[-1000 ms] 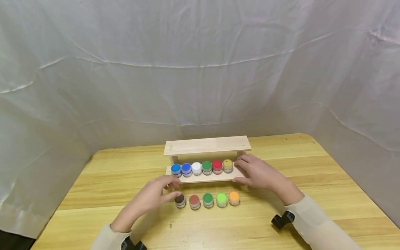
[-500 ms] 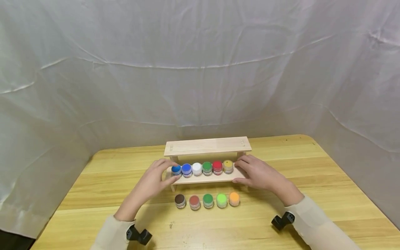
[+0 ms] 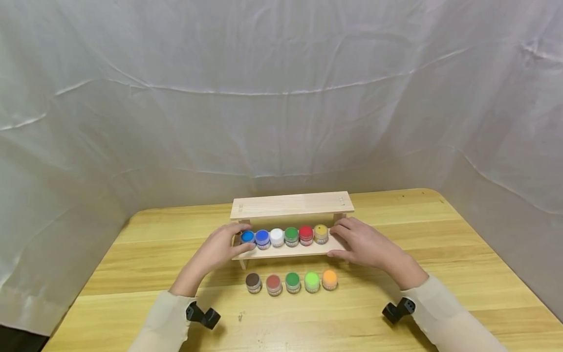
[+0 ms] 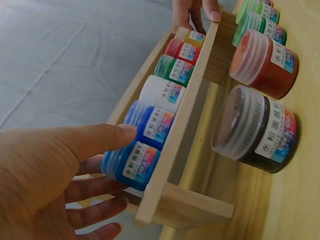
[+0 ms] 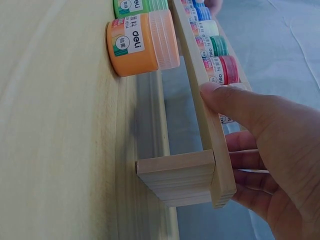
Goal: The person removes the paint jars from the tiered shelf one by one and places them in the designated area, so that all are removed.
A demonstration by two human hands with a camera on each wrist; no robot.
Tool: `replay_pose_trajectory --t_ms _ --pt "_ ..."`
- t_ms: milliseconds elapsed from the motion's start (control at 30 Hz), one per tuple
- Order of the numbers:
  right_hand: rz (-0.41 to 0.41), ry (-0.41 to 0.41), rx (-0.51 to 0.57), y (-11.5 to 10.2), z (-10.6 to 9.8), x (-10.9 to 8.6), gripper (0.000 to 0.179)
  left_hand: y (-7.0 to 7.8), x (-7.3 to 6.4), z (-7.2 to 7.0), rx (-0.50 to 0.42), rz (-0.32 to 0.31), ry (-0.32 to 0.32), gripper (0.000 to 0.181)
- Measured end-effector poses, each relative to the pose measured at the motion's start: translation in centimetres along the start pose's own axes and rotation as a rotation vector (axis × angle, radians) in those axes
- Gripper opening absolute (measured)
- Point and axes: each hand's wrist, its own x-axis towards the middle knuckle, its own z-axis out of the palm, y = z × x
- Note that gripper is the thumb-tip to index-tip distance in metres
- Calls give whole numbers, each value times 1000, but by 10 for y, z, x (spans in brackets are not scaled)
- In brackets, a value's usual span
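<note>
A two-tier wooden rack bears a row of paint jars on its lower shelf. My left hand is at the row's left end, thumb in front and fingers behind, gripping the blue paint jar. Beside that jar stand a darker blue jar, a white jar, a green jar, a red jar and an ochre jar. At the right end my right hand holds the lower shelf, thumb on its front edge; its fingertips are partly hidden behind the shelf.
In front of the rack, on the wooden table, stands a second row: a dark brown jar, a reddish-brown jar, a green-lidded jar, a light green jar and an orange jar. A grey curtain hangs behind.
My left hand has moved up and forward from beside the dark brown jar to the blue jar on the shelf. The right hand stays at the rack's right end.
</note>
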Motion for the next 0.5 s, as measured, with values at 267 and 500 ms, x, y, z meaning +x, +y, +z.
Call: replay_pose_trajectory --t_ms 267,500 --pt "0 -8 -1 2 0 1 55 -3 0 1 -30 -13 13 34" --pt "10 -9 4 1 0 1 56 9 -7 -7 -24 10 39 33"
